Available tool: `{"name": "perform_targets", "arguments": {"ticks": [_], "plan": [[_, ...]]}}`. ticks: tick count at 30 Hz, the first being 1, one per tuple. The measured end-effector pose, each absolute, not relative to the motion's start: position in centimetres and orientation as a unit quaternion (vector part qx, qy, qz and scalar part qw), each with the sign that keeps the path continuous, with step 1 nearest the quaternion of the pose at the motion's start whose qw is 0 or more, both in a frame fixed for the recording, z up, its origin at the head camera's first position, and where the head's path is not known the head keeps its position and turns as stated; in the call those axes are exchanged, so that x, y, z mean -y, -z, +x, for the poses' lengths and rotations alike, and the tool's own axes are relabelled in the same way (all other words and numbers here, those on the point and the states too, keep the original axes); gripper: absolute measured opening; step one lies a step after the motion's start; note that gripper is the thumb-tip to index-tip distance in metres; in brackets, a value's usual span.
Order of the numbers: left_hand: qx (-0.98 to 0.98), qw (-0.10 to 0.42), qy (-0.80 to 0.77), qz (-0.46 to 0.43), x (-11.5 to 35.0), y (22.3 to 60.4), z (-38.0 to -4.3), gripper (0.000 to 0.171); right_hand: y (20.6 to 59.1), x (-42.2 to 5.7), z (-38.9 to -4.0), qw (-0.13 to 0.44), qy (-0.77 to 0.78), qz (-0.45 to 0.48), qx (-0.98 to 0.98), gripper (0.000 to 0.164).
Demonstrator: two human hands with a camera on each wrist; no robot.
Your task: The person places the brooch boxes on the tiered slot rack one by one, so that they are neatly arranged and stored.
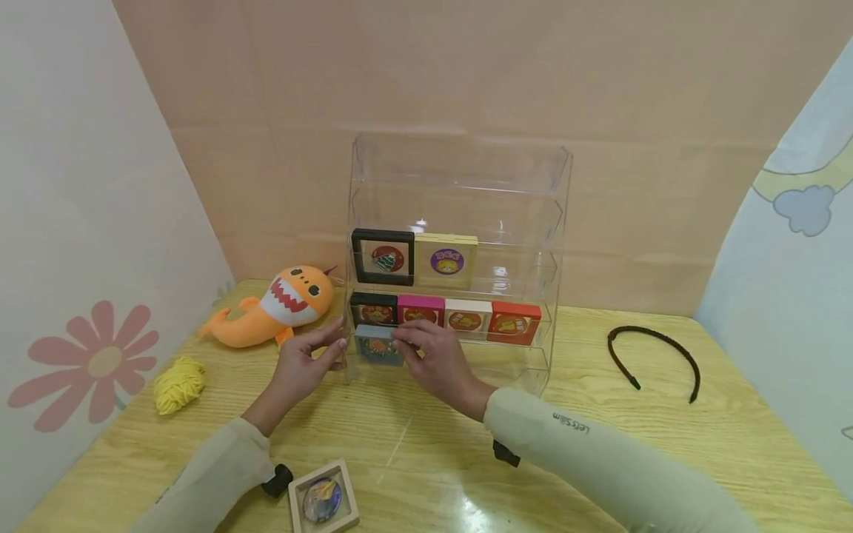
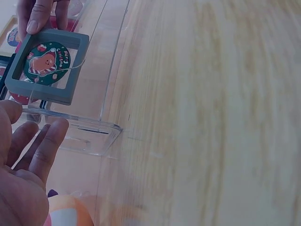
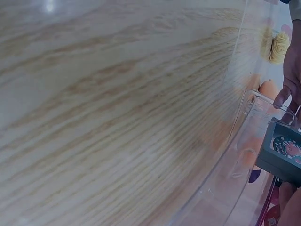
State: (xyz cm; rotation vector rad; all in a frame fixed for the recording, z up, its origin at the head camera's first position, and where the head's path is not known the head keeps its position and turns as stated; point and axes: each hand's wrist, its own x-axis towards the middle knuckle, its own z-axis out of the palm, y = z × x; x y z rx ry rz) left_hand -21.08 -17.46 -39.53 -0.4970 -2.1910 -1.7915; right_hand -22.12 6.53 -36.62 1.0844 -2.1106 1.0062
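My right hand (image 1: 440,363) pinches a small grey display frame (image 1: 378,346) by its right edge, at the lower front left of a clear acrylic tiered rack (image 1: 449,374). A round green Christmas picture shows inside the frame in the left wrist view. Beside the rack's left side panel is my left hand (image 1: 300,370), its fingers (image 2: 49,146) extended and loosely spread near the clear edge. Whether they touch the panel I cannot tell. Behind the grey frame, one tier holds a black frame (image 1: 375,300), a magenta one (image 1: 421,302), a white one (image 1: 468,305) and a red one (image 1: 514,323).
Higher up stand a larger black frame (image 1: 383,235) and a cream frame (image 1: 445,239). An orange plush shark (image 1: 253,326) and yellow yarn (image 1: 180,385) lie left. A wooden frame (image 1: 340,474) is in front; a dark headband (image 1: 656,334) lies right.
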Motion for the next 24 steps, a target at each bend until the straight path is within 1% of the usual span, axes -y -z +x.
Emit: {"name": "perform_targets", "arguments": {"ticks": [24], "plan": [[0.753, 0.139, 0.617, -0.180, 17.4, 39.6, -21.2, 0.038, 38.1, -5.7, -21.9, 0.254, -0.368, 0.399, 0.801, 0.011]]}}
